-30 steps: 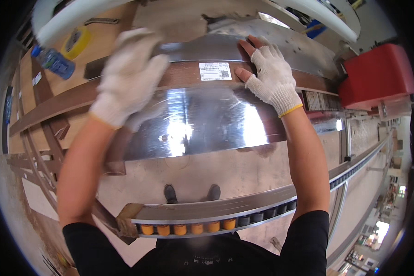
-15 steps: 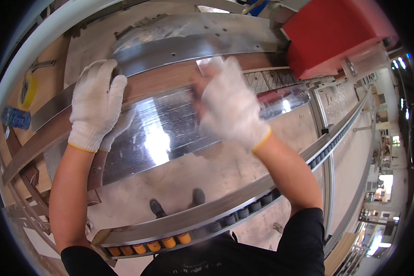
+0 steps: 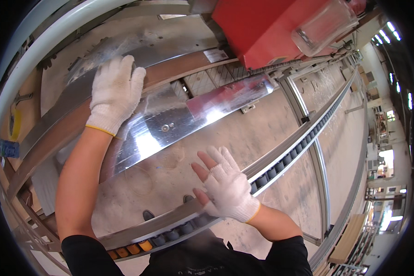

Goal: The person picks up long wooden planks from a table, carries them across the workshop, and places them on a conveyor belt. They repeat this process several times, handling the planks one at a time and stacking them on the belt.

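A long brown board (image 3: 172,69) lies along the metal fence and runs toward the red machine housing (image 3: 257,30). Near its right end is a small white label (image 3: 215,55). My left hand (image 3: 116,92), in a white knit glove, rests on the board with fingers stretched and thumb apart. Closer to my body, my right hand (image 3: 227,186) hovers over the roller rail (image 3: 271,171), holding nothing. Its fingers are spread, and bare fingertips come out of the glove. Between my hands shines a polished metal table plate (image 3: 163,124).
Beside the plate, a segmented feed track (image 3: 207,79) leads under the red housing, which has a clear plastic cover (image 3: 324,27). The roller rail crosses in front of my body. At far left are yellow tape (image 3: 16,124) and a blue-labelled bottle (image 3: 8,148).
My right hand has left the board and drawn back toward my body. The board's labelled end is closer to the red housing, and my left hand stays on it. The view has shifted right.
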`<state>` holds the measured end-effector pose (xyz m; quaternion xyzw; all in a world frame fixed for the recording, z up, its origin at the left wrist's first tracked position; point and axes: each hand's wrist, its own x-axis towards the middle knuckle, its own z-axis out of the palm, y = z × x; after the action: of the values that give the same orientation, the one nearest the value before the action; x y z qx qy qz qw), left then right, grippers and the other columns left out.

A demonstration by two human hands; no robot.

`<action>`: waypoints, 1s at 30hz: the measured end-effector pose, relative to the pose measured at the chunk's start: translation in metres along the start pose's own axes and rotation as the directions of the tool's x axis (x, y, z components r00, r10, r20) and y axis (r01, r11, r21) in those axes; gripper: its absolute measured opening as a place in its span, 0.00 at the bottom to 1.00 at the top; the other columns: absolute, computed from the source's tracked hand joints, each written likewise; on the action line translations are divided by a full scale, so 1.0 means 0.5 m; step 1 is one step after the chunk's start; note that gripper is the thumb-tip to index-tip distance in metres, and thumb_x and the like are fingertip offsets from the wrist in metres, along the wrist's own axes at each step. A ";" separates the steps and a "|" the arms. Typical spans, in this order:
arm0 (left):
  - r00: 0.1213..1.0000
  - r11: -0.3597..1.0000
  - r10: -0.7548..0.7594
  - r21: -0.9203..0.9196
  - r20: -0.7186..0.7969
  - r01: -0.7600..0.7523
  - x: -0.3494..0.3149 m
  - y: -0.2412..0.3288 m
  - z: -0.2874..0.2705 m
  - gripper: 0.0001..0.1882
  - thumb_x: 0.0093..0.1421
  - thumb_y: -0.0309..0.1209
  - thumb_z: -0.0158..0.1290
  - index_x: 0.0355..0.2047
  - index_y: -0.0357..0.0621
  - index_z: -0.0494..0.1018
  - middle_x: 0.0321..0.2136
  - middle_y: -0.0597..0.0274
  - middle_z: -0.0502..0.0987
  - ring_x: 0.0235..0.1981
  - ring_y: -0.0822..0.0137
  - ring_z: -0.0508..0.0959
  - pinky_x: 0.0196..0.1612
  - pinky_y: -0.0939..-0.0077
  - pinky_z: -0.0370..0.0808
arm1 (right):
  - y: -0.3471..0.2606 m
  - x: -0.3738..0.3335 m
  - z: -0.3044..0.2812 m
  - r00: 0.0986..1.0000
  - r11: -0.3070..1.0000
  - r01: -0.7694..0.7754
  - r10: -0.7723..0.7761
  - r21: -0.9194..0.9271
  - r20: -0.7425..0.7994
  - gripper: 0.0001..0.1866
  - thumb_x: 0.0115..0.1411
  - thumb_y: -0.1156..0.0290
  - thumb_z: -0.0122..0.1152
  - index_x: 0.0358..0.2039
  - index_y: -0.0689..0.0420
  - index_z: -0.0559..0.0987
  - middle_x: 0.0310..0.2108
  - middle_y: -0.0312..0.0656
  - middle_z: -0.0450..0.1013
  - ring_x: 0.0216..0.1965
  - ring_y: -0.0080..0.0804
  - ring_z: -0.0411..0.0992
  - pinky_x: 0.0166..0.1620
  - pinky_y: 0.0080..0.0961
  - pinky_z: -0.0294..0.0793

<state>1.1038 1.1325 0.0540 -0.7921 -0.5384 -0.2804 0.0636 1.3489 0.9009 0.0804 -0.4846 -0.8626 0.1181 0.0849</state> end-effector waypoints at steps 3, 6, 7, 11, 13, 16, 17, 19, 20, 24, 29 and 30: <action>1.000 0.999 -0.024 0.043 0.013 0.023 0.005 0.017 0.001 0.20 0.71 0.43 0.51 0.52 0.41 0.76 0.50 0.43 0.79 0.54 0.41 0.76 0.61 0.47 0.71 | 0.037 -0.024 -0.002 0.997 0.998 0.010 -0.006 0.054 -0.075 0.26 0.57 0.61 0.69 0.52 0.66 0.84 0.61 0.57 0.75 0.65 0.61 0.69 0.72 0.60 0.63; 0.994 0.992 -0.098 0.089 0.042 0.094 -0.025 -0.009 -0.027 0.20 0.71 0.44 0.51 0.51 0.41 0.76 0.51 0.44 0.78 0.55 0.41 0.76 0.61 0.47 0.71 | 0.048 -0.037 -0.006 0.987 0.991 0.077 -0.061 0.107 -0.151 0.26 0.56 0.61 0.70 0.52 0.65 0.84 0.60 0.57 0.75 0.65 0.61 0.70 0.71 0.60 0.65; 0.998 0.992 -0.059 0.116 0.009 0.057 -0.041 -0.025 -0.041 0.20 0.72 0.44 0.50 0.53 0.41 0.76 0.51 0.44 0.78 0.55 0.40 0.76 0.62 0.47 0.72 | 0.046 -0.039 -0.006 0.984 0.990 0.090 -0.072 0.106 -0.163 0.26 0.55 0.61 0.71 0.51 0.65 0.84 0.60 0.57 0.75 0.65 0.61 0.69 0.71 0.60 0.65; 0.999 0.988 -0.033 0.148 -0.025 0.036 -0.100 -0.087 -0.082 0.21 0.72 0.44 0.50 0.54 0.40 0.76 0.53 0.44 0.78 0.57 0.41 0.76 0.63 0.48 0.71 | 0.011 -0.042 0.003 0.970 0.992 0.082 -0.057 0.096 -0.236 0.24 0.51 0.67 0.73 0.50 0.62 0.85 0.58 0.55 0.78 0.62 0.60 0.74 0.69 0.62 0.71; 0.996 0.981 -0.091 0.173 0.014 0.088 -0.129 -0.119 -0.111 0.21 0.71 0.44 0.50 0.53 0.40 0.76 0.54 0.44 0.79 0.57 0.41 0.76 0.63 0.48 0.72 | -0.020 -0.045 0.009 0.984 0.996 0.055 -0.043 0.065 -0.172 0.23 0.51 0.69 0.74 0.49 0.62 0.85 0.58 0.55 0.78 0.62 0.60 0.74 0.68 0.63 0.71; 0.993 0.977 -0.121 0.176 -0.006 0.120 -0.172 -0.159 -0.161 0.21 0.70 0.44 0.50 0.51 0.40 0.78 0.53 0.44 0.79 0.57 0.42 0.77 0.63 0.49 0.72 | -0.073 -0.046 0.019 0.989 0.999 0.030 -0.023 0.045 -0.146 0.23 0.51 0.69 0.73 0.48 0.62 0.85 0.57 0.54 0.77 0.63 0.60 0.72 0.69 0.62 0.69; 0.994 0.978 -0.105 0.178 -0.020 0.107 -0.185 -0.170 -0.177 0.21 0.70 0.44 0.50 0.49 0.40 0.79 0.52 0.44 0.80 0.56 0.42 0.77 0.63 0.49 0.72 | -0.090 -0.046 0.022 0.988 0.999 0.034 -0.030 0.026 -0.149 0.24 0.51 0.67 0.73 0.48 0.62 0.84 0.57 0.54 0.77 0.64 0.58 0.70 0.70 0.59 0.68; 0.995 0.977 -0.091 0.195 0.031 0.084 -0.210 -0.188 -0.211 0.22 0.70 0.43 0.50 0.54 0.39 0.77 0.56 0.43 0.79 0.60 0.42 0.77 0.65 0.50 0.72 | -0.121 -0.051 0.027 0.970 0.997 0.068 -0.060 0.028 -0.235 0.25 0.50 0.65 0.73 0.50 0.61 0.84 0.57 0.53 0.76 0.64 0.58 0.71 0.69 0.59 0.68; 0.995 0.982 -0.090 0.169 0.036 0.082 -0.220 -0.193 -0.225 0.21 0.70 0.43 0.50 0.53 0.40 0.78 0.54 0.45 0.79 0.59 0.42 0.77 0.64 0.50 0.73 | -0.135 -0.055 0.030 0.970 0.997 0.076 -0.071 0.013 -0.234 0.26 0.50 0.66 0.73 0.50 0.60 0.84 0.58 0.53 0.76 0.63 0.59 0.71 0.69 0.60 0.69; 0.994 0.974 -0.098 0.199 -0.045 0.105 -0.244 -0.185 -0.259 0.21 0.70 0.43 0.50 0.51 0.41 0.78 0.53 0.45 0.80 0.58 0.43 0.77 0.63 0.50 0.73 | -0.169 -0.085 0.041 0.952 0.994 0.110 -0.108 -0.010 -0.286 0.27 0.48 0.70 0.74 0.51 0.59 0.83 0.59 0.53 0.76 0.62 0.62 0.73 0.67 0.64 0.72; 0.990 0.978 -0.140 0.153 -0.015 0.141 -0.236 -0.169 -0.241 0.20 0.70 0.45 0.48 0.42 0.40 0.79 0.48 0.41 0.82 0.53 0.40 0.80 0.60 0.47 0.75 | -0.149 -0.098 0.047 0.952 0.998 0.067 -0.065 -0.004 -0.300 0.27 0.47 0.70 0.74 0.50 0.59 0.83 0.56 0.52 0.76 0.62 0.61 0.73 0.67 0.61 0.72; 0.982 0.967 -0.183 0.171 -0.036 0.187 -0.236 -0.169 -0.237 0.21 0.70 0.45 0.48 0.45 0.40 0.79 0.49 0.44 0.82 0.54 0.41 0.79 0.61 0.48 0.75 | -0.142 -0.096 0.046 0.949 0.996 0.085 -0.082 -0.002 -0.305 0.26 0.48 0.71 0.74 0.50 0.60 0.83 0.57 0.52 0.76 0.62 0.61 0.73 0.67 0.60 0.73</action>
<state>0.9534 1.0230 0.0752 -0.7270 -0.6317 -0.2453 0.1111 1.3098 0.8212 0.0772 -0.4598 -0.8581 0.0429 0.2244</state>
